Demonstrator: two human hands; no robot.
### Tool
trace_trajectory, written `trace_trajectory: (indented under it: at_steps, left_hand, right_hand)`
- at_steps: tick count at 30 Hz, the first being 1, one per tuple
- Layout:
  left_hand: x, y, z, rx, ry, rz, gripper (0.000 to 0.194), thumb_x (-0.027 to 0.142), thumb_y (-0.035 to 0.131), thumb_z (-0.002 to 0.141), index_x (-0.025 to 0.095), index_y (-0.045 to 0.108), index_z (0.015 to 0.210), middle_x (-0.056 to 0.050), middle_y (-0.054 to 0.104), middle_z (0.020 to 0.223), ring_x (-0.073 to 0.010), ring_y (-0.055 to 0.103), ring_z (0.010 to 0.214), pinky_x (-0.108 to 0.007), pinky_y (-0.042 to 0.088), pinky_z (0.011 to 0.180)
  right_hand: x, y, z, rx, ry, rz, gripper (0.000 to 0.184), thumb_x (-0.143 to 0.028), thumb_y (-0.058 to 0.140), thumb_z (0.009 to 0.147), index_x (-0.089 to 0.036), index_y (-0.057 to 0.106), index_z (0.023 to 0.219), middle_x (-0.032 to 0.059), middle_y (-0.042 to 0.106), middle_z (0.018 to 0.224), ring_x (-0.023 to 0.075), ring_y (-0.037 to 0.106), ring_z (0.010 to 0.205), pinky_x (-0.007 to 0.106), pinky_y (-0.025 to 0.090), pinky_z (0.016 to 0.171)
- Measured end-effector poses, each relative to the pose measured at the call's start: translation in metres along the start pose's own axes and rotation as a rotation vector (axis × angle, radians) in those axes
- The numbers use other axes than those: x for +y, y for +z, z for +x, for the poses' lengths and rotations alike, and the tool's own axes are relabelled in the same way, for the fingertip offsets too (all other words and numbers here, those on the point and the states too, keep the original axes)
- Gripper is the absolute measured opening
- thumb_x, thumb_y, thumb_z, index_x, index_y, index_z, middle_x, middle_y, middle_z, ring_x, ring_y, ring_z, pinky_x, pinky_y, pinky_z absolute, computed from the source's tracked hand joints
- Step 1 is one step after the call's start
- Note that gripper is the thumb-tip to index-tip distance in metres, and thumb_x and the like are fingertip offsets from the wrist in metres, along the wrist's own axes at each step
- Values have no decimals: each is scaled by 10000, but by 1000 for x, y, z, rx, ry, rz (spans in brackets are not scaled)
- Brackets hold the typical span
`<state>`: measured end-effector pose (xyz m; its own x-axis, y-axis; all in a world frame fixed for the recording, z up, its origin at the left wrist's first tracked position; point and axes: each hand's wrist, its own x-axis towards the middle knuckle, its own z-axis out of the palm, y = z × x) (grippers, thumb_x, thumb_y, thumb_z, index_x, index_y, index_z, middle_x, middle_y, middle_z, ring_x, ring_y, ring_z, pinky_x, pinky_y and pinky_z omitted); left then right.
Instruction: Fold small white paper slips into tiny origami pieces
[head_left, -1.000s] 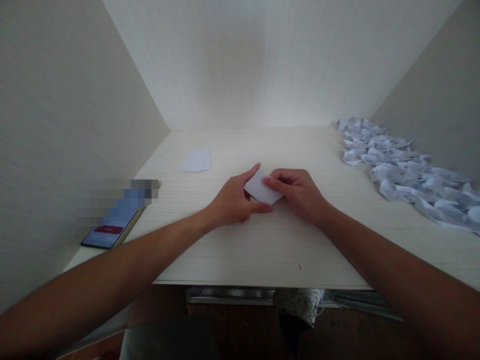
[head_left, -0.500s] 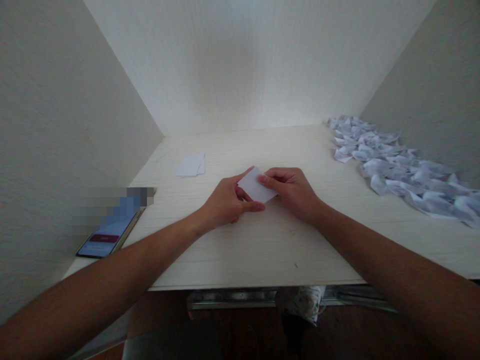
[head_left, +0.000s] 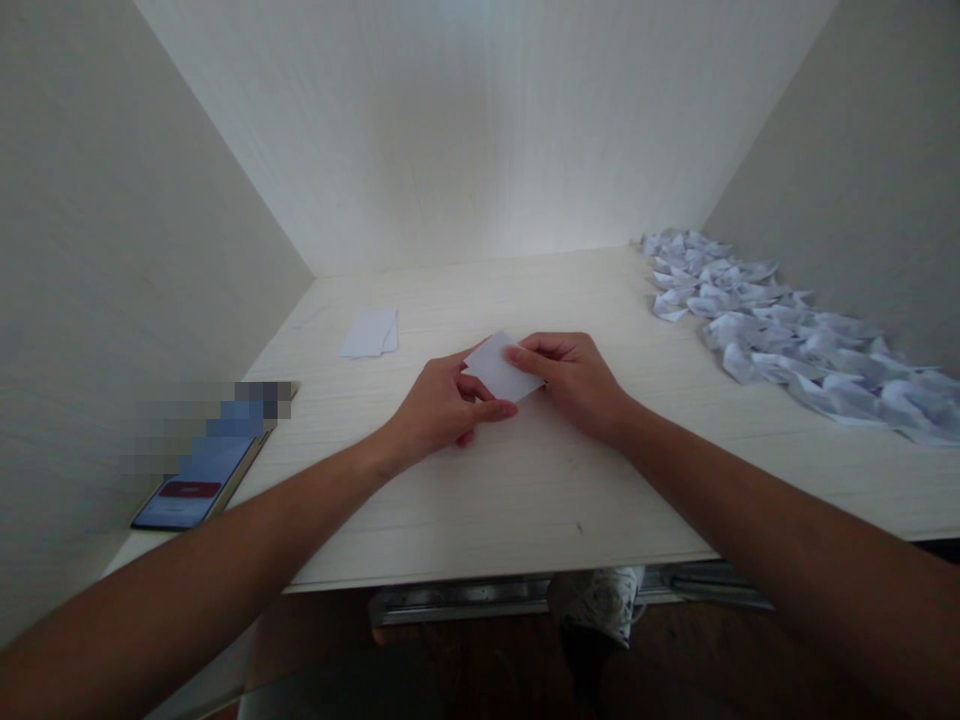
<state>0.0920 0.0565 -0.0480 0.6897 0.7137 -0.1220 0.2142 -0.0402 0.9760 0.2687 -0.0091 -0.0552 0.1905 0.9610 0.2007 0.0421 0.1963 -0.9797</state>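
Observation:
A small square of white paper (head_left: pixel 498 366) is held between my two hands above the middle of the table. My left hand (head_left: pixel 446 403) grips its left and lower edges, with the thumb along the near corner and the fingers partly behind it. From the right, my right hand (head_left: pixel 574 375) pinches the paper, thumb on top and fingers curled beneath. The paper's underside is hidden. Further back on the left lie a few flat white paper sheets (head_left: pixel 366 334), overlapping one another.
Rows of folded white paper pieces (head_left: pixel 757 320) line the table's right side. A phone (head_left: pixel 199 480), partly blurred out, rests at the left edge by my left forearm. Walls enclose the pale wooden table (head_left: pixel 480 510) at the back and sides. Below its front edge shows a shoe (head_left: pixel 598 605).
The whole view has shifted slightly, so things on the table sit a little further left. Both hands keep their hold on the paper, with the left fingers slightly changed.

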Motion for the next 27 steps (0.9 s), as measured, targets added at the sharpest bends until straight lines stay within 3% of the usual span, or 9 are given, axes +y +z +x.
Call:
trace_trajectory:
  at_steps: [4,7,10,13,16,21,27]
  left_hand:
    - [0,2,-1,20,-34,39,235,306,864,746,126,713,756,-43,758,682,-69,508,338,-184,359,320]
    - [0,2,-1,-5,-39,28,256,344,816,797,132,707,701,-69,789,734,-55,496,338,-179,355,330]
    - [1,1,-2,-33,-41,-16,333,387,878,720,141,669,639,-41,737,602,-62,483,337,-177,363,334]
    - [1,1,-2,-43,-25,-26,368,418,911,671,148,663,645,-15,706,560,-62,472,337,-177,363,328]
    - [0,0,-3,-28,11,1,340,426,869,727,154,673,672,1,700,570,-49,451,329,-170,338,318]
    - [-4,-2,-5,-3,28,-13,372,426,811,789,170,623,594,44,555,405,-56,431,316,-161,309,324]
    - [-6,-2,-3,-5,62,-38,348,441,815,809,167,668,653,36,614,485,-52,441,331,-166,288,324]
  right_hand:
    - [2,-2,1,35,18,41,268,-439,798,783,-188,744,708,-31,587,633,110,425,588,306,307,588]
    - [2,-2,0,25,22,71,277,-446,807,774,-190,732,696,-31,576,636,111,420,591,306,295,584]
    - [1,-1,0,5,29,81,304,-473,823,753,-189,732,695,-29,572,643,114,415,601,307,290,583]
    - [0,-1,0,5,54,80,311,-478,816,757,-187,726,696,-31,568,637,111,403,597,305,277,577]
    - [0,-2,0,21,76,87,311,-475,811,759,-185,720,695,-34,564,627,107,400,584,303,258,565]
    - [0,-2,0,-9,65,97,328,-483,829,744,-187,712,662,-45,541,607,99,379,568,305,258,568]
    - [2,-2,1,16,90,157,279,-441,836,737,-185,735,697,-31,584,642,106,423,587,299,263,567]
